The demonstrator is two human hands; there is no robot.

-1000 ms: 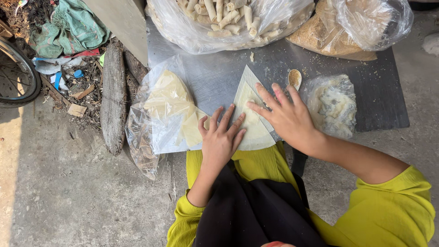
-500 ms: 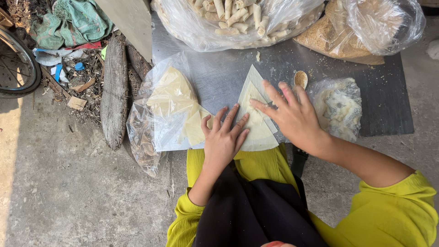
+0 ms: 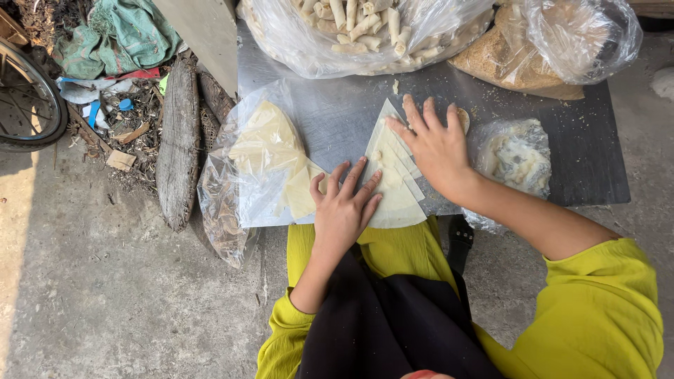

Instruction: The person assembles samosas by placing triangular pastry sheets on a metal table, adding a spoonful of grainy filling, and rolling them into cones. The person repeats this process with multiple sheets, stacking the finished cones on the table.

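Wrappers (image 3: 397,186), pale triangular sheets, lie fanned flat under both hands.

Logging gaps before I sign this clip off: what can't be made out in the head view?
- Wrapper sheets: parts lie under the left hand and right hand.
- Bag of rolls: cut off by the top edge.
- Bagged filling: contents blurred by glare on the plastic.
- Wheel: cut off by the left edge.

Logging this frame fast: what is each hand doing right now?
Left hand: open, flat on the pastry sheets.
Right hand: open, fingers spread, pressing the same sheets.
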